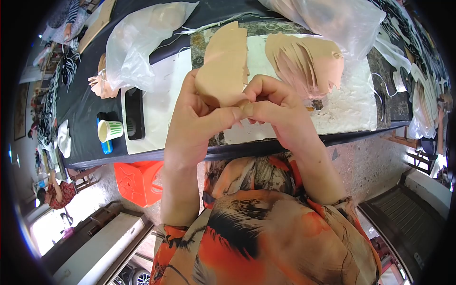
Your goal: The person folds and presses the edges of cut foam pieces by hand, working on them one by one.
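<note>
A flat tan leather-like piece (223, 66) with a jagged right edge is up in front of me. My left hand (202, 114) grips its lower part, fingers behind and thumb in front. At the piece's lower corner my right hand (278, 107) pinches the edge between thumb and bent forefinger, its thumb tip meeting the left thumb. What lies between the thumb tips is too small to make out. Beyond my right hand, a fanned stack of similar tan pieces (304, 61) rests on a white sheet (351, 114).
Plastic bags (137, 42) lie on the dark-covered table. At left are a black phone (134, 114), a paper cup (110, 130) and a blue item (107, 146). A thread spool (399, 81) stands at right. Below the table edge is a red plastic stool (137, 183). Another person (59, 194) sits far left.
</note>
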Demonstrator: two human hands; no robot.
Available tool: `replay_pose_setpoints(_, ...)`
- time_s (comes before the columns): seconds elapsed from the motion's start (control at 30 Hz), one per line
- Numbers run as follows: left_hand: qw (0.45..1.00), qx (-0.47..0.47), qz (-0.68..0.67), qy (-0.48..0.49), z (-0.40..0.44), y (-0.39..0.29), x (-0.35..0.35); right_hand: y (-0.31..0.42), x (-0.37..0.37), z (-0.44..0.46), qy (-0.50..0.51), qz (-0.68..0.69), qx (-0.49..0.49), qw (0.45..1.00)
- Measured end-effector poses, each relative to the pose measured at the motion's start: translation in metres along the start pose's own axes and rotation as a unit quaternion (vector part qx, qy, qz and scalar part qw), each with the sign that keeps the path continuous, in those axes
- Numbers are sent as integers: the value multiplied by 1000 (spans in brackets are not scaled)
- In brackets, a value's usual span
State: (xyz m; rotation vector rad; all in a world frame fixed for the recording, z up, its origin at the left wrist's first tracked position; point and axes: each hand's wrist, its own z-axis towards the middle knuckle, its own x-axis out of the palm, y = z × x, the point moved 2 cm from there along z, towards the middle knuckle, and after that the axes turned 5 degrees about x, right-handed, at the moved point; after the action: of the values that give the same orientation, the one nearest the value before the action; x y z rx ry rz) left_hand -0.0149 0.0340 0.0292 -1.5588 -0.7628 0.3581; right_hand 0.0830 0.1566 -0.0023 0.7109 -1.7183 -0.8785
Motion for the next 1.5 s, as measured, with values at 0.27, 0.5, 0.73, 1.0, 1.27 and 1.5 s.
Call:
replay_pose_setpoints(0.27,999,-23,-36,23,1,-6,-3,-2,0,1,12,56,61,996)
replay_pose_setpoints(0.5,995,-4,-83,52,-3,-2,-9,-9,1,1,-29,63,49,996)
replay_pose_setpoints(0.73,990,50,132,-17,-13,-12,-20,-1,20,0,-62,-157,-28,985)
replay_pose_setpoints(1.0,999,26,-31,36,-19,-8,-23,-9,17,-2,24,40,56,997)
replay_pose_setpoints(1.27,994,8,-95,47,-18,1,-29,-8,17,1,41,-79,74,993)
replay_pose_setpoints(1.5,992,-21,-116,49,-16,5,-36,-3,6,0,18,-106,88,990)
